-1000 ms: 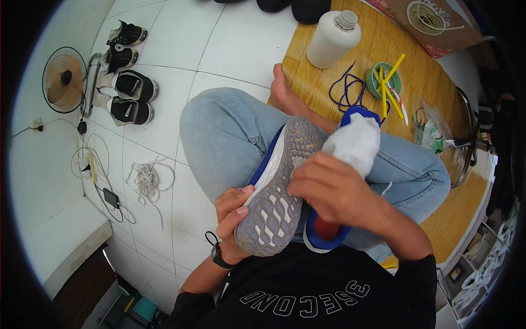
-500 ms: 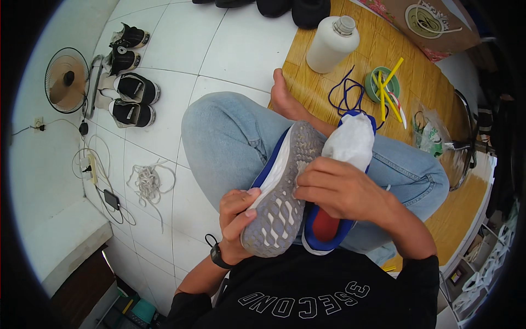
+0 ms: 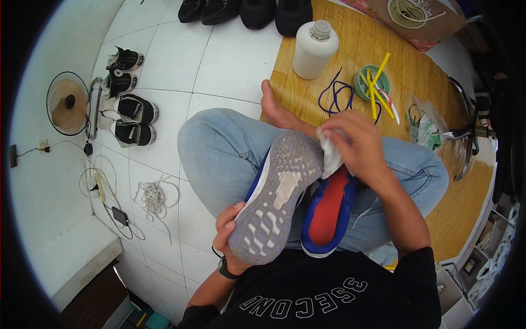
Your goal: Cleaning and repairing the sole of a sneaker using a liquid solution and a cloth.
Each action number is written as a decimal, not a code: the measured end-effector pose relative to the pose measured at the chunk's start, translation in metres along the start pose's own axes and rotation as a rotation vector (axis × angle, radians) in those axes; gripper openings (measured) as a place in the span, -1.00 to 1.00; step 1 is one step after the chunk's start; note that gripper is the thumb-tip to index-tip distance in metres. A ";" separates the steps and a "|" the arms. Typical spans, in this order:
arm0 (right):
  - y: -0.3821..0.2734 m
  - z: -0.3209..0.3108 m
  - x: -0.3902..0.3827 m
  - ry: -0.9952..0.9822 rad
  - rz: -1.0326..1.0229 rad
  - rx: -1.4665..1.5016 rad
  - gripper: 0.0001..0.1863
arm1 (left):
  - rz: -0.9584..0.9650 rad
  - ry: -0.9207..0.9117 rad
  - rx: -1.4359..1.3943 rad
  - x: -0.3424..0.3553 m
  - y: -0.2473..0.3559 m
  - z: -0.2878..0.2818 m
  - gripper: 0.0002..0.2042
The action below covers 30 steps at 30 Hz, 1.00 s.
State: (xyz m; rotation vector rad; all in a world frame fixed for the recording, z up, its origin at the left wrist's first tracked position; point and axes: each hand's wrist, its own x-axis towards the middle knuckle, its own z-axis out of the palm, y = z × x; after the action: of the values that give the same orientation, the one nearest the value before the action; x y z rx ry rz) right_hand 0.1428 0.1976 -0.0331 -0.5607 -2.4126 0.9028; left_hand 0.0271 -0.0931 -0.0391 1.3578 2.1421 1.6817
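My left hand (image 3: 229, 233) grips a blue running shoe (image 3: 274, 200) near its heel end, tilted so the worn grey-and-white sole faces up. In my right hand (image 3: 356, 143) is a crumpled white cloth (image 3: 331, 156), pinched beside the toe end of that sole. A second blue shoe (image 3: 324, 241) with a red insole rests in my lap, its opening up; my right hand and the cloth hide its toe end. Dark blue laces (image 3: 335, 94) lie on the wooden surface beyond it.
A white bottle (image 3: 315, 50) stands on the wooden surface, near a green bowl (image 3: 385, 82) with yellow sticks. Black shoes (image 3: 257, 13) are at the back. More shoes (image 3: 134, 123), loose white laces (image 3: 155, 200), a fan (image 3: 68, 103) and a power strip (image 3: 99, 186) with cables are left.
My right hand has moved away from the sole's middle toward the toe end, lifting the white cloth off the second shoe. More of the red insole shows. The held shoe has turned slightly, sole more upward.
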 end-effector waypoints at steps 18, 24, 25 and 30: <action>-0.056 -0.020 0.006 -0.079 0.426 1.168 -0.77 | -0.127 -0.832 -0.009 0.103 0.039 -0.141 -0.49; -0.076 -0.027 0.030 0.152 0.074 0.801 -0.75 | 0.050 -0.270 -0.255 0.183 0.057 -0.001 -0.54; -0.076 -0.030 0.035 0.211 0.000 0.670 -0.73 | -0.015 -0.244 -0.369 0.189 0.056 0.024 -0.56; -0.079 -0.046 0.048 0.186 0.145 0.888 -0.53 | -0.097 -0.181 -0.762 0.211 0.041 0.054 -0.67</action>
State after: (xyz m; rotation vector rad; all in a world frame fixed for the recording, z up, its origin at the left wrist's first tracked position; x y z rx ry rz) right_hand 0.1162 0.1906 0.0661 -0.4346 -1.5791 1.7357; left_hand -0.0458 0.0899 0.0627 1.0853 1.2244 1.9356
